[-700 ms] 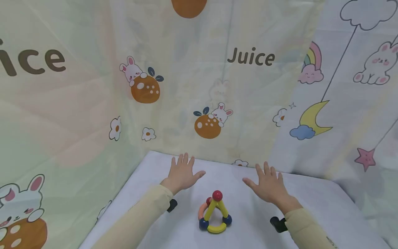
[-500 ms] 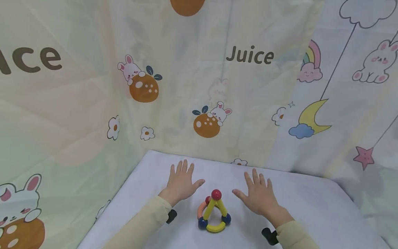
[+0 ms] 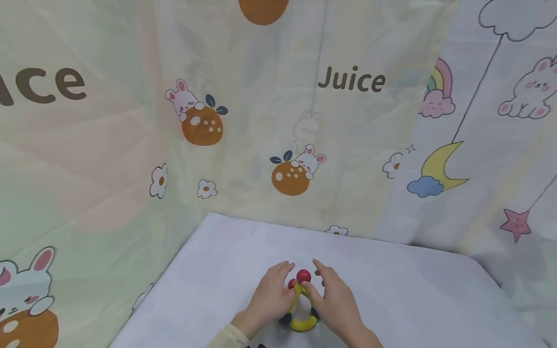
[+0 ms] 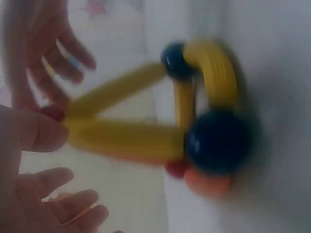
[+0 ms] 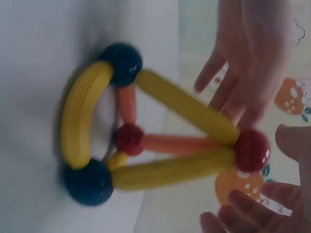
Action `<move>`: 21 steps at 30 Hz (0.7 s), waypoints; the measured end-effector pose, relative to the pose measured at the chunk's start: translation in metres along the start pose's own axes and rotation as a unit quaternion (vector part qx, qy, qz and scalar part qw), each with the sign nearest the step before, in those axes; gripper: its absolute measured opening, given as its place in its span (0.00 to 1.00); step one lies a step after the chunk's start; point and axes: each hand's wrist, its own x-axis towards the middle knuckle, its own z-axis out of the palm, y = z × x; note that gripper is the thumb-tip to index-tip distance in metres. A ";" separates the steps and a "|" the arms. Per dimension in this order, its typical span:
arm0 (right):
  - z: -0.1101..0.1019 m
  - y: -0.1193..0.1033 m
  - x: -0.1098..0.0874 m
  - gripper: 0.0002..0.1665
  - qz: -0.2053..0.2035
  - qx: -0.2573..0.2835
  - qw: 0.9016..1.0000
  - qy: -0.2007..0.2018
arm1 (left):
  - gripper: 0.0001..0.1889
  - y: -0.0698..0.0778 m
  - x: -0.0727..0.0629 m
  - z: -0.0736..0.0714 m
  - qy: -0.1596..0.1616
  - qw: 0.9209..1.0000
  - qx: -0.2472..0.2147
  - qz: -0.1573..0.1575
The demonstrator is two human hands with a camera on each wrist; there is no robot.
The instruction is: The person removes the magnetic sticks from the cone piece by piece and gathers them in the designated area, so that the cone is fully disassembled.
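Observation:
A pyramid of magnetic balls and rods (image 3: 303,323) stands on the white table. Its top is a red ball (image 5: 252,150); dark blue balls (image 5: 89,182) sit at the front base corners, and another red ball (image 5: 129,139) at the rear. Yellow and orange rods link them, some curved. My left hand (image 3: 271,293) is at the left of the top, fingers bent loosely, thumb overlapping the apex in the left wrist view. My right hand (image 3: 337,302) curves around the right side, its thumb (image 5: 292,141) slightly apart from the top ball. Neither hand visibly grips it.
White cloth covers the table (image 3: 413,290). Behind and to the left hangs a printed curtain (image 3: 243,121) with rabbits, oranges and flowers, meeting the table's back edge. A dark wrist strap piece (image 3: 261,345) shows at the bottom.
Both hands came in from outstretched, spread positions on either side, moving toward each other and nearer to me, to the pyramid's top. Their fingers are now bent. The pyramid stayed in place.

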 end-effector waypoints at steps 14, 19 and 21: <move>0.022 -0.008 -0.005 0.26 -0.030 0.091 0.993 0.067 | 0.16 0.010 0.002 0.056 0.066 0.966 -0.242 -0.064; 0.029 -0.006 -0.008 0.26 -0.049 0.116 0.989 0.079 | 0.14 0.008 -0.001 0.063 0.063 0.965 -0.247 -0.060; 0.032 -0.005 -0.009 0.25 -0.051 0.127 0.987 0.087 | 0.12 0.007 -0.002 0.064 0.061 0.966 -0.245 -0.055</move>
